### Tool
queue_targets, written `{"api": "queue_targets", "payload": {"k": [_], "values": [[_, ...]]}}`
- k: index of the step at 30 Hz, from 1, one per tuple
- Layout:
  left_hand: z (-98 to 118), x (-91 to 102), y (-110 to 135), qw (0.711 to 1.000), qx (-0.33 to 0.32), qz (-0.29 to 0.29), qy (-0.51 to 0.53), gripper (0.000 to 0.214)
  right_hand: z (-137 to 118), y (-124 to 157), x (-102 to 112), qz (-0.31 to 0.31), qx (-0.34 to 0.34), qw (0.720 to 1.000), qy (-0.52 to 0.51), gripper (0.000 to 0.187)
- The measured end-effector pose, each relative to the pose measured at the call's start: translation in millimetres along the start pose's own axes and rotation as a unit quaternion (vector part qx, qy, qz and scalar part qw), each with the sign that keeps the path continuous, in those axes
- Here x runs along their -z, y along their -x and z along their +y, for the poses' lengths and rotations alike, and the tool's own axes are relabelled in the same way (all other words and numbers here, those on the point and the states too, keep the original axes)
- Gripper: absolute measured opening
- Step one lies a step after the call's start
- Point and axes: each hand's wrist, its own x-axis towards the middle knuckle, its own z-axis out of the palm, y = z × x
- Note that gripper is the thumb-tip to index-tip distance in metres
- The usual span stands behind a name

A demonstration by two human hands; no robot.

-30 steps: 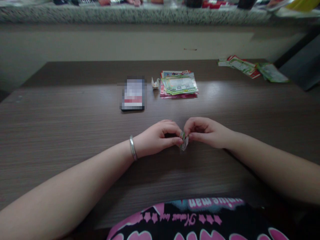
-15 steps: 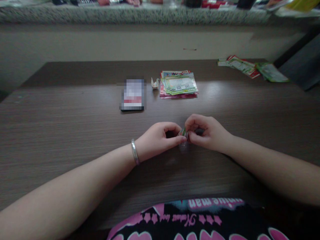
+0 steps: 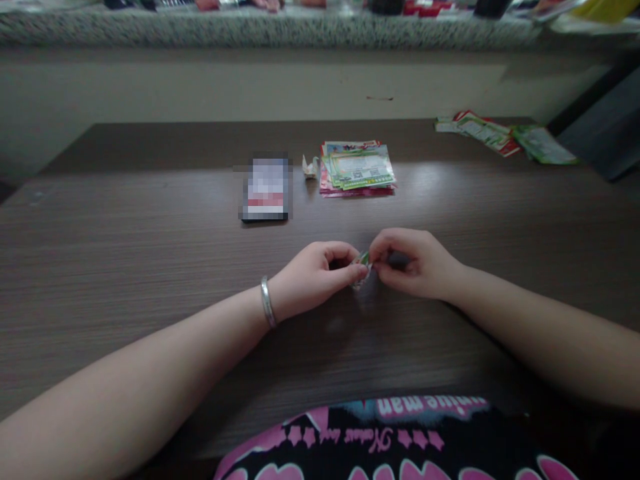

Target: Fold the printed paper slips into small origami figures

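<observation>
A small folded wrapper [image 3: 365, 259], green, red and silvery, is pinched between my two hands above the table. My left hand [image 3: 323, 273], with a silver bracelet [image 3: 267, 301] at the wrist, grips its left side between thumb and forefinger. On the other side, the thumb and fingertips of my right hand [image 3: 420, 263] are closed on its right edge. The fingers cover part of the wrapper, so its full shape is hidden. Beyond the hands lie a stack of flat printed wrappers [image 3: 363, 170] and a little folded paper crane [image 3: 310, 169].
A phone-like object [image 3: 266, 190], its face pixelated, lies left of the crane on the dark wooden table [image 3: 150, 220]. More green and red wrappers [image 3: 487, 132] are at the back right corner. Behind the table runs a speckled stone ledge [image 3: 300, 30] with assorted items on it.
Both hands have shifted very slightly, the left one a little to the left. The wrapper has turned a bit between the fingers, and more of its silvery lower part shows.
</observation>
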Motion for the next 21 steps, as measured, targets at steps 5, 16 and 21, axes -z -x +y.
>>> {"api": "queue_targets", "payload": {"k": [5,16,21], "values": [[0.8,0.5,1.1,1.000,-0.003,0.007,-0.006,0.026,2.3,-1.3,6.3,-0.015,0.074,0.996,0.054,0.005],[-1.5,-2.5,0.6,0.998,-0.036,0.045,-0.009,0.018,-1.5,-1.6,5.6,0.027,0.094,0.989,0.110,0.004],[-5.2,-3.3,0.0,0.997,-0.040,0.061,0.006,0.018,-5.6,-3.2,0.6,0.060,0.073,0.984,0.154,0.005]]}}
